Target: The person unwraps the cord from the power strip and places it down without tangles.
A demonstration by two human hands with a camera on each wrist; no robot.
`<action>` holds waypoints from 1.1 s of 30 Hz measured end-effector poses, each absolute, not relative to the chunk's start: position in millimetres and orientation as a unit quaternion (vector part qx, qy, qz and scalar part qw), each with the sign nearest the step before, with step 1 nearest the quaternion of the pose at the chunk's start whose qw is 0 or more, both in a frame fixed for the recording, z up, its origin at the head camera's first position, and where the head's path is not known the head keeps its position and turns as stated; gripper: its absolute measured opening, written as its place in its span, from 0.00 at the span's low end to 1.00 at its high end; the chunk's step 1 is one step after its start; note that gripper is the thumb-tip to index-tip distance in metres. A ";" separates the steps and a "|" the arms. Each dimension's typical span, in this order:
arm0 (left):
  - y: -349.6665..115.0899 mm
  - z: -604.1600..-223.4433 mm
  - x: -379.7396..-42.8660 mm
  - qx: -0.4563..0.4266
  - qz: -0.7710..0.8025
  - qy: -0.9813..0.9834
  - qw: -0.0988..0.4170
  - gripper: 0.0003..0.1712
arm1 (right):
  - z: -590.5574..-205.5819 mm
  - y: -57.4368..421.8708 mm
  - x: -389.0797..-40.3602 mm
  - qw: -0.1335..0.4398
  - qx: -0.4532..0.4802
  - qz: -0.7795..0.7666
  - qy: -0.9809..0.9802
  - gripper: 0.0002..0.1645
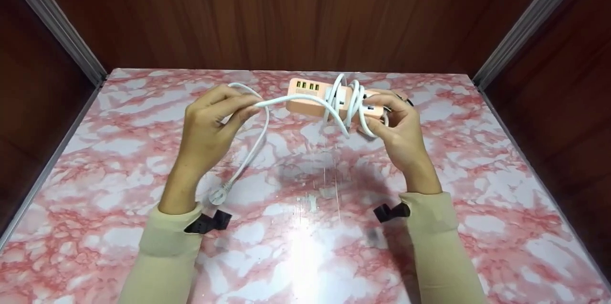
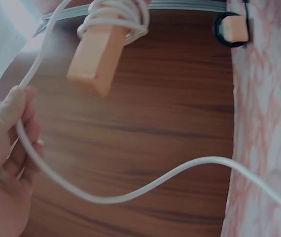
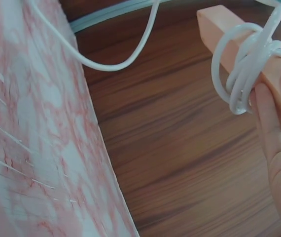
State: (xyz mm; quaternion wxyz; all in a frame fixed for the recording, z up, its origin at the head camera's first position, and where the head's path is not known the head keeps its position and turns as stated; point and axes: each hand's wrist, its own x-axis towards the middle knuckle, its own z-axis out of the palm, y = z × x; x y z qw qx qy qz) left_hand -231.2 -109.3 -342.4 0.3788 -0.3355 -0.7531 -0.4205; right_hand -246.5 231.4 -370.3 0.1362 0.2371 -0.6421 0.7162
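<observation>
My right hand (image 1: pixel 403 130) grips one end of a peach power strip (image 1: pixel 305 85), held up above the table. Several loops of its white cord (image 1: pixel 355 99) are wound loosely around the strip's middle and right part. USB ports show at its left end. My left hand (image 1: pixel 210 118) pinches the cord between thumb and fingers, left of the strip. From there the cord drops to a plug (image 1: pixel 219 195) near my left wrist. In the right wrist view, fingers (image 3: pixel 268 116) lie along the underside of the strip (image 3: pixel 224 24).
A small peach block with a black cable (image 2: pixel 235 28) lies on the table in the left wrist view; my right hand mostly hides it in the head view. The marbled red-and-white table (image 1: pixel 477 175) is bounded by dark wood panels (image 1: pixel 286 17) with metal edging.
</observation>
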 end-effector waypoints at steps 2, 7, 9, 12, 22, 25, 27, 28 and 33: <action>-115.4 -340.3 -230.2 -0.358 -0.420 -0.754 0.356 0.10 | -370.0 231.5 -246.7 0.139 0.235 0.713 -0.646 0.16; -128.1 -339.1 -228.5 -0.391 -0.410 -0.774 0.282 0.11 | -371.4 232.8 -247.4 0.143 0.234 0.715 -0.643 0.17; -132.1 -339.9 -228.0 -0.392 -0.406 -0.787 0.250 0.11 | -371.9 232.8 -247.3 0.143 0.234 0.718 -0.639 0.18; -135.9 -341.3 -227.3 -0.393 -0.403 -0.802 0.200 0.11 | -372.0 232.5 -247.1 0.143 0.237 0.722 -0.633 0.17; -138.5 -352.0 -230.2 -0.391 -0.341 -0.853 0.046 0.10 | -371.3 231.2 -245.4 0.136 0.241 0.741 -0.611 0.17; -139.2 -355.3 -233.1 -0.373 -0.322 -0.870 0.004 0.08 | -369.7 230.9 -244.4 0.135 0.237 0.746 -0.607 0.17; -140.3 -357.7 -234.5 -0.354 -0.312 -0.881 -0.030 0.07 | -368.8 230.9 -244.0 0.136 0.236 0.748 -0.605 0.16; -140.8 -359.3 -235.3 -0.341 -0.308 -0.887 -0.047 0.06 | -368.6 231.0 -243.9 0.134 0.237 0.750 -0.602 0.16; -141.6 -366.9 -238.2 -0.287 -0.273 -0.911 -0.112 0.04 | -368.0 231.2 -243.3 0.132 0.247 0.753 -0.596 0.16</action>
